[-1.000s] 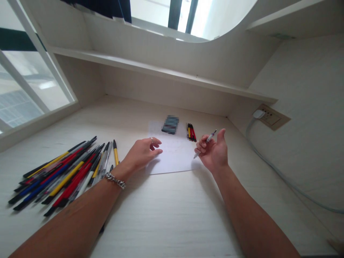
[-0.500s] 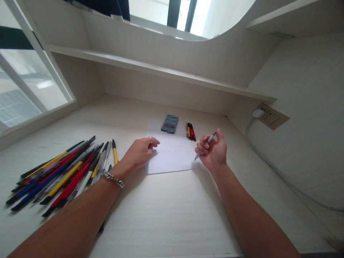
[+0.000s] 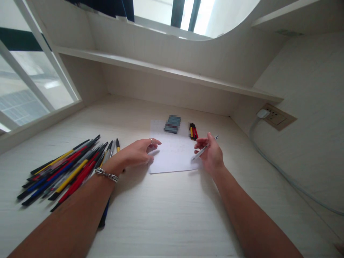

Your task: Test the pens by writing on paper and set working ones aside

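Observation:
A clear-barrelled pen (image 3: 200, 153) is held in my right hand (image 3: 212, 154), its tip pointing down and left over the right side of a white sheet of paper (image 3: 172, 157). My left hand (image 3: 142, 152) hovers at the paper's left edge, thumb and fingers apart and holding nothing. Faint marks show on the sheet, too small to read. Under and beside my left forearm lies a loose pile of pens (image 3: 67, 168) in black, red, blue, yellow and clear; the forearm hides part of it.
Behind the paper's right side lies a small row of pens (image 3: 192, 131). A blurred-out grey-blue item (image 3: 172, 124) rests at the paper's top. A shelf (image 3: 166, 71) spans the back of the desk. At right, a cable (image 3: 271, 165) runs from a wall socket (image 3: 279, 116).
My right hand has turned and the pen now lies differently across its fingers. My left hand's thumb and fingers have spread further apart. The view has shifted slightly.

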`<action>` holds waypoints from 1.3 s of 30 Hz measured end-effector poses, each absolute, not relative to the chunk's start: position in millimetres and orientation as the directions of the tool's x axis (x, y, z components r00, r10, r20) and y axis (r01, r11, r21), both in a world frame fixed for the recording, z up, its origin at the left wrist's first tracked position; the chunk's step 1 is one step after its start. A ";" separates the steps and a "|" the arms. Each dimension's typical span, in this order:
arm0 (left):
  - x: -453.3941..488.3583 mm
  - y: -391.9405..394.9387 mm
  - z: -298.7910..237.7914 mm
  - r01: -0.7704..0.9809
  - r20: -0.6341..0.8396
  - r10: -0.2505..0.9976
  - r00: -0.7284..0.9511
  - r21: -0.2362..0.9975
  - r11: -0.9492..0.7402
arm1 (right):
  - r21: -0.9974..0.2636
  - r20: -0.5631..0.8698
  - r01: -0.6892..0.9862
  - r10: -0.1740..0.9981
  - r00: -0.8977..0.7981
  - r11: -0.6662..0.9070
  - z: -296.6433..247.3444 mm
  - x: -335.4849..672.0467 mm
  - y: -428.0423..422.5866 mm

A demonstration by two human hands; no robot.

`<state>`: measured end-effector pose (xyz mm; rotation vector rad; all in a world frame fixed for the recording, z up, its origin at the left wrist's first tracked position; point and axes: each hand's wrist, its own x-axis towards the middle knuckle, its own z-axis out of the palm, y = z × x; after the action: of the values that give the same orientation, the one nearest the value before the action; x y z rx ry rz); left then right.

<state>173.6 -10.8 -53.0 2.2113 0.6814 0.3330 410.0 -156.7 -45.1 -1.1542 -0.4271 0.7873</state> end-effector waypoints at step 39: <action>174.0 -3.4 -55.3 0.391 0.009 0.510 0.860 0.630 -0.671 | -0.916 0.118 0.398 0.916 0.384 -0.049 -73.8 313.3 -133.9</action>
<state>174.0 -3.4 -55.3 2.3884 0.6506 0.2433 313.3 -133.9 -73.8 -1.6380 -1.1848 0.6453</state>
